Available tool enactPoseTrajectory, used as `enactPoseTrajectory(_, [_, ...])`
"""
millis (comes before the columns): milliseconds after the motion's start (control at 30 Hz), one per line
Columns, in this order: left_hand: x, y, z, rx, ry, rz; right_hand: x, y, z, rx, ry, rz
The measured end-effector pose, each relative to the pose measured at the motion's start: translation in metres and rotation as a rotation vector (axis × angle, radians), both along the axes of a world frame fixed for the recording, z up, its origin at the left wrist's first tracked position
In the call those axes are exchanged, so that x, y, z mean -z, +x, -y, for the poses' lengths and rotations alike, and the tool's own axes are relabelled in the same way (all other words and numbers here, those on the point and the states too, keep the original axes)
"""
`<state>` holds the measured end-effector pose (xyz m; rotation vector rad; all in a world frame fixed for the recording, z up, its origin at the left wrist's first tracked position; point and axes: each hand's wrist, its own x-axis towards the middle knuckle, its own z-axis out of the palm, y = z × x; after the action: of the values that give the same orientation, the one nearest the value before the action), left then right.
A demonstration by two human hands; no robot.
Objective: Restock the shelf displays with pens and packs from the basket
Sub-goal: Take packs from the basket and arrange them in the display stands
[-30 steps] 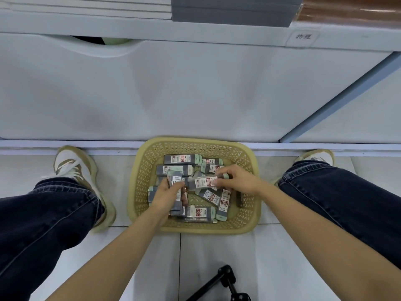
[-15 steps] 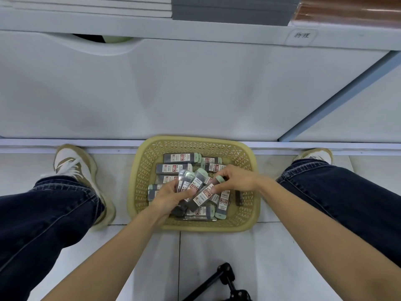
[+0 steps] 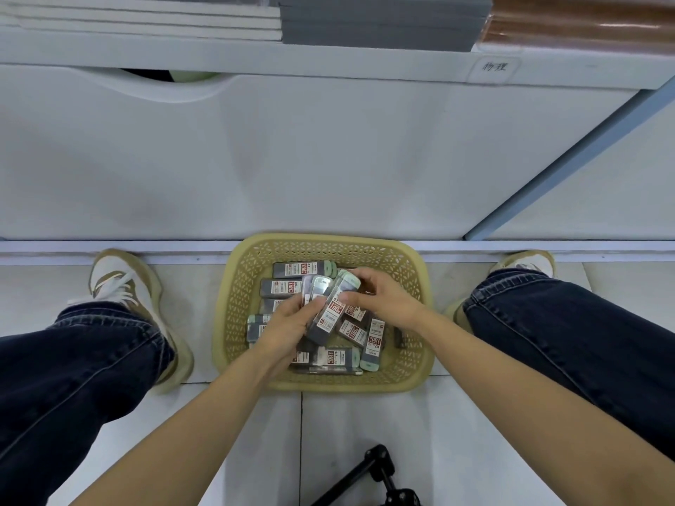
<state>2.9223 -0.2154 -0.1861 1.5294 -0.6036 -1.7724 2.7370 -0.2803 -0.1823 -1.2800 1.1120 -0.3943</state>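
Pale floor tiles [image 3: 347,425] ran up to a white cabinet front [image 3: 328,158], and above it a shelf [image 3: 328,62] carried flat stacks of white, grey and brown books beside a small handwritten label [image 3: 494,66]. On the floor, against the foot of the cabinet and between the person's 2 shoes, sat a yellow lattice basket [image 3: 328,239]. Both hands worked over its middle. The left grip [image 3: 288,325] was curled round a bundle of packs [image 3: 314,294], held on end and leaning toward the far right corner; at least 2 showed, though the exact count was hard to tell. The right grip [image 3: 383,297] pinched the outermost pack [image 3: 334,308] near its green-capped top, thumb on the label face, apparently setting it against the bundle. Loose packs [image 3: 374,339] lay flat across the rest of the basket, some along the far edge, some at the near edge and right side. No pens could be made out. By the look of things the job was early in a round: stock was being gathered, nothing visible had reached a display, and most of the basket's contents remained to be lifted out and shelved. A black stand [image 3: 380,465] poked in at the bottom of the view.
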Motion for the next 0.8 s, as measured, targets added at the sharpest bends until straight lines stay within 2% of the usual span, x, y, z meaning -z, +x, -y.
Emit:
enactPoseTrajectory(167, [-0.036,0.006,0.026,-0.018,-0.172,0.116,-0.047,-0.008,0.025,0.031,-0.111,0.038])
enactPoseTrajectory(333, [-0.108,0.005,0.056,-0.042,-0.382,0.241,-0.148,-0.018,0.048,0.030,-0.326,0.063])
enactPoseTrajectory(567, [-0.256,-0.021,0.079,-0.012,-0.798,0.205,-0.311,-0.040,0.043,0.011,-0.659,0.101])
enactPoseTrajectory(800, [-0.391,-0.038,0.094,-0.003,-1.078,0.112,-0.451,-0.079,0.042,0.264,-1.052,0.171])
